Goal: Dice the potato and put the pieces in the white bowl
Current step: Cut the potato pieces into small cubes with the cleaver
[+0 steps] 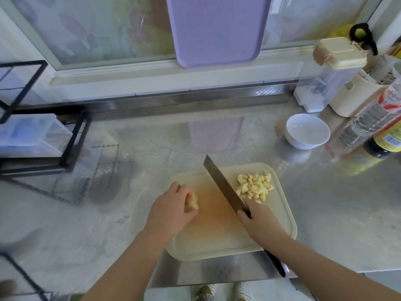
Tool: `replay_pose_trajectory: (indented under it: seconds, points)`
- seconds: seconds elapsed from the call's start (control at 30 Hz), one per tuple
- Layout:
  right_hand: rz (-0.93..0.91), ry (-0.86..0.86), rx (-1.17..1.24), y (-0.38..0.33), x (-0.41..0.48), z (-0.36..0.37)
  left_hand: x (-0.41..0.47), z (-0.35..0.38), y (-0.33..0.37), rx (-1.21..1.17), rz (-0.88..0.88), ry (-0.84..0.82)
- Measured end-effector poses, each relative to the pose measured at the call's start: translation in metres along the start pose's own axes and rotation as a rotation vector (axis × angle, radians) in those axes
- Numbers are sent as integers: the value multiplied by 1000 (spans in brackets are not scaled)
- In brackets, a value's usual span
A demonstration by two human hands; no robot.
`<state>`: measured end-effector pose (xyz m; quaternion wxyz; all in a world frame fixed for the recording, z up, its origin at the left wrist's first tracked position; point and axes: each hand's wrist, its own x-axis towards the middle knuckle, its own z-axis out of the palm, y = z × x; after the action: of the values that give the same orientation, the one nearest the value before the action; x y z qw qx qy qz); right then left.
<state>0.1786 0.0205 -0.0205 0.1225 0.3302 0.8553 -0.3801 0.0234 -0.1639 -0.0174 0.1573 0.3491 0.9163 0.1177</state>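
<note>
A cream cutting board [219,240] lies on the steel counter in front of me. My left hand [171,210] is closed over a pale piece of potato [192,203] at the board's left edge. My right hand [259,221] grips the handle of a cleaver [223,185], whose blade slants across the board between the potato piece and a heap of several diced potato cubes [255,187] at the board's far right. The white bowl [307,131] stands empty on the counter behind and to the right of the board.
Bottles [377,127] and a cream container [355,98] crowd the back right corner beside a lidded plastic box [329,79]. A black wire rack [39,135] with a clear tub stands at the left. A lilac tray [217,29] leans on the window.
</note>
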Motion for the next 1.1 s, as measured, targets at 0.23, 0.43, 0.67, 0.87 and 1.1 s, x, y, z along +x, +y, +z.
replay_pose_trajectory:
  seconds: [0.23,0.43,0.67,0.87,1.1]
  points:
    - [102,83,91,4,-7,-7,-4,12,0,-81,-54,74]
    - [70,30,65,-3,-11,-5,-6,19,4,-200,-122,105]
    - [6,-13,24,-8,-12,-4,-8,19,5,-192,-188,122]
    - [-5,-32,2,-9,-9,-5,-6,15,12,-241,-240,116]
    - [0,-39,-6,-5,-6,-6,-11,1,15,-204,-209,118]
